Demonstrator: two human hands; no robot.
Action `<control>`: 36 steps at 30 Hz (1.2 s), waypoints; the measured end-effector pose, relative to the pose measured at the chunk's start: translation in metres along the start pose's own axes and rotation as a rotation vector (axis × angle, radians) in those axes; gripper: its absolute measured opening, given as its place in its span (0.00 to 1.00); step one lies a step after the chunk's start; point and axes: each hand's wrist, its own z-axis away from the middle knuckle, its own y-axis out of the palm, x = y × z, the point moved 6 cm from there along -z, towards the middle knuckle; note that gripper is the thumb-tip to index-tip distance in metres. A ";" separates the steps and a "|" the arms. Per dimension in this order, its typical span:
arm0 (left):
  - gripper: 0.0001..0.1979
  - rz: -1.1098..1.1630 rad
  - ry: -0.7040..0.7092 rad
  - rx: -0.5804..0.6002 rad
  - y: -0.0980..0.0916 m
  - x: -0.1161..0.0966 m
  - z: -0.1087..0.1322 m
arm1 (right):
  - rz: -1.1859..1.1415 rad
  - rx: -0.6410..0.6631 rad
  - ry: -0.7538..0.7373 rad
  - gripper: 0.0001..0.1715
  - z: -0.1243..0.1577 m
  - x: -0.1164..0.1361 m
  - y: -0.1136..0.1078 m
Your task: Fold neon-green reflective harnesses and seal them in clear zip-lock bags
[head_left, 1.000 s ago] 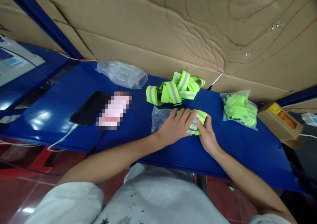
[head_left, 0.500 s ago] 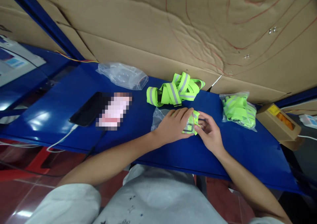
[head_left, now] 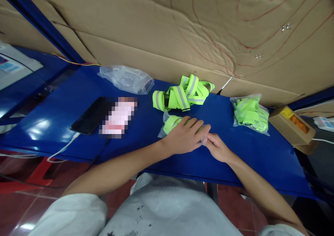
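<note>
A clear plastic bag with a neon-yellow reflective strap inside lies on the blue table, partly hidden under my left hand. My left hand rests over the bag with its fingers bent around it. At the bag's right end my right hand is closed, pinching the plastic edge. Just behind the hands is a loose heap of neon-yellow straps with grey stripes. Farther right sits another bag filled with the same kind of strap.
A crumpled clear bag lies at the back left. In front of it are a black phone on a white cable and a pixelated object. A cardboard box stands at the right, and cardboard lines the back.
The strap has gone deeper into the bag and now shows left of my left hand. My right hand has closed on the bag's edge and moved slightly down. The view has shifted a little.
</note>
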 end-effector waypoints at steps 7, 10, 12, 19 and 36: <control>0.33 0.067 0.231 0.058 -0.004 -0.010 0.006 | 0.029 0.090 -0.103 0.18 0.008 0.001 0.011; 0.42 0.187 0.218 0.131 -0.010 -0.002 0.007 | 0.026 0.091 -0.114 0.19 0.008 0.005 0.010; 0.41 0.306 0.191 0.126 -0.019 0.008 0.006 | 0.000 0.071 -0.109 0.20 0.007 0.010 0.004; 0.34 0.458 -0.036 0.092 -0.027 0.052 0.006 | 0.165 0.095 -0.266 0.39 0.010 0.024 0.005; 0.27 1.303 -0.565 0.291 0.029 0.086 0.009 | -0.123 -0.364 0.098 0.16 -0.001 -0.032 -0.017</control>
